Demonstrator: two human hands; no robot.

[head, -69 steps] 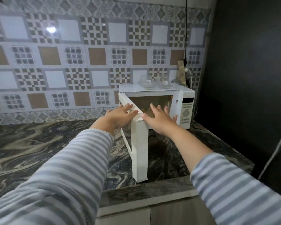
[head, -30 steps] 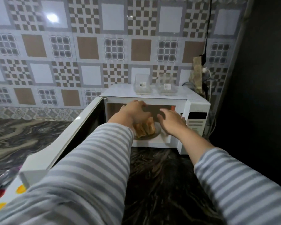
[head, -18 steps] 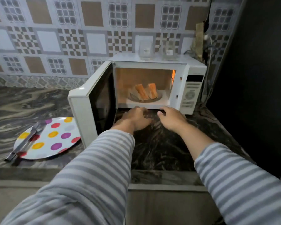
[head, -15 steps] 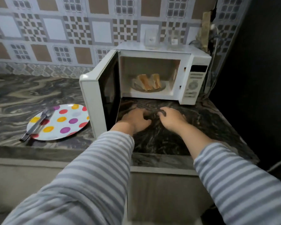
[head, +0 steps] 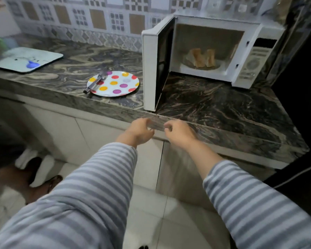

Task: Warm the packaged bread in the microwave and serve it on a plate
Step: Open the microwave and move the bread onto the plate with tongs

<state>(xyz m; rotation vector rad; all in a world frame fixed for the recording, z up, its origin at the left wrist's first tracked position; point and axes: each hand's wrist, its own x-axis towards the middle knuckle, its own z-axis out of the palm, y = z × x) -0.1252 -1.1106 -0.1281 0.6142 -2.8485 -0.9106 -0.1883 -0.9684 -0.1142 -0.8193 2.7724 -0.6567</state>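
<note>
Head view, left hand: the left hand (head: 139,129) hangs in front of the surface's (head: 223,108) front edge, fingers loosely curled, holding nothing.
Head view, right hand: the right hand (head: 179,131) is just beside the left, fingers loosely bent, thumb and forefinger close together, nothing between them.
Bread: the bread (head: 204,58) stands as toasted-looking slices on a dish inside the microwave (head: 248,56), well apart from both hands, up and to their right.
Microwave door: the door (head: 157,63) is swung wide to the left, its lower corner near the surface's edge, just above the left hand.
Plate: the plate (head: 115,84) with coloured dots lies on the surface left of the door, bearing no bread.
Tongs: metal tongs (head: 95,83) rest across the plate's left rim.
Tray: a pale tray (head: 25,59) sits far left on the surface.
</note>
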